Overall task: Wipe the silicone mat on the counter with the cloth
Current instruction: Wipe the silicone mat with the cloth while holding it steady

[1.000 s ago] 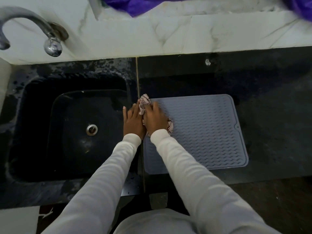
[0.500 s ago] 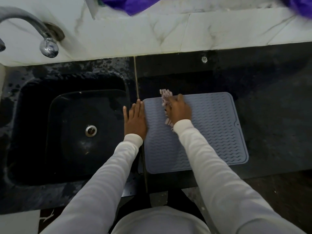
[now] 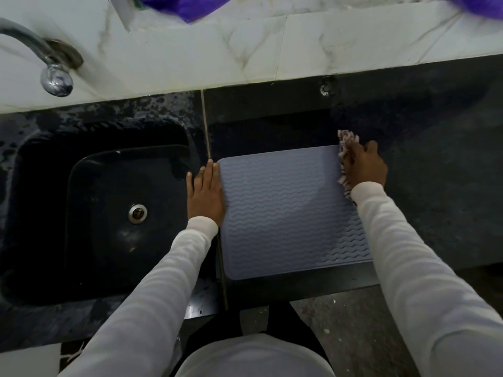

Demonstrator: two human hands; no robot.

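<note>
Silicone mat (image 3: 285,210) lies flat on the dark worktop (image 3: 435,172), just right of the sink (image 3: 109,213), wavy ribs up; same spot as 0.5 s ago. Cloth (image 3: 346,142) has travelled: 1 s ago at the mat's far-left corner, 0.5 s ago left of centre along the far edge, now at the far-right corner, frayed end poking past the mat's far edge onto the worktop. Right hand (image 3: 364,165) on top of it, grip closed, fingers curled round the bunched cloth, pressing it to the mat. Left hand (image 3: 205,194) hasn't moved: flat, fingers straight and together, holding nothing, resting along the mat's left edge on the strip between mat and sink. Right sleeve (image 3: 408,254) now covers the mat's right side. Tap (image 3: 54,74) sits far-left on the marble ledge (image 3: 245,50).
</note>
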